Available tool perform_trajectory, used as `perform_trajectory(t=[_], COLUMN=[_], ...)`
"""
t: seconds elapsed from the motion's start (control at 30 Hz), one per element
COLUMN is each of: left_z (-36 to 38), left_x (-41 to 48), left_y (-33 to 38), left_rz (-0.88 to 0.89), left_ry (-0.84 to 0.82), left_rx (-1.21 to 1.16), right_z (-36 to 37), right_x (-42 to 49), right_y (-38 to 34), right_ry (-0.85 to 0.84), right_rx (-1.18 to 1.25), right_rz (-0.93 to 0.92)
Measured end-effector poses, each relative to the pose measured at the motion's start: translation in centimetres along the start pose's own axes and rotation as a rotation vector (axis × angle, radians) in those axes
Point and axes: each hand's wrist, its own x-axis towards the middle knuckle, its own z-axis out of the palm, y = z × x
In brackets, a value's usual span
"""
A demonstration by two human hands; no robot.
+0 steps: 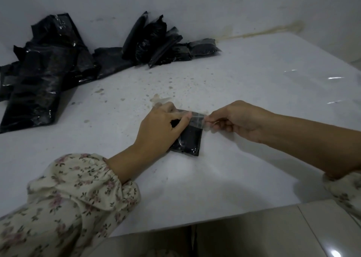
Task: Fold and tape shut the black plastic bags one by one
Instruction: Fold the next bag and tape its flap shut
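Note:
A small folded black plastic bag [190,139] lies flat on the white table [244,85], near its middle. My left hand [162,128] presses down on the bag's left side, with the thumb at its top edge. A strip of clear tape [197,120] runs across the bag's top. My right hand [238,120] pinches the tape's right end just past the bag's edge.
A heap of larger black bags [41,69] lies at the back left. Several smaller folded black packets [162,42] lean on the white wall at the back centre. Clear tape strips [320,77] glint on the table's right side. Tiled floor [273,233] shows below the front edge.

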Motion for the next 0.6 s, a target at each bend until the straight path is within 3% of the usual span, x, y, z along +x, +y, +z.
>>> perform_trajectory(t=[0.17,0.4,0.6], left_z=[-0.5,-2.0,-1.5], left_x=[0.2,1.2,0.7], left_y=[-0.2,-1.4,-1.3], left_rz=[0.028,0.177,0.172], left_ry=[-0.061,-0.350,-0.308], left_rx=[-0.053,0.082,0.063], right_z=[-0.2,-0.1,0.7], right_x=[0.0,0.2,0.4], right_y=[-0.1,-0.4,-0.3], right_ry=[-0.018,0.009,0.079], right_rx=[-0.002,-0.026,-0.161], right_rz=[-0.004,0.003,-0.018])
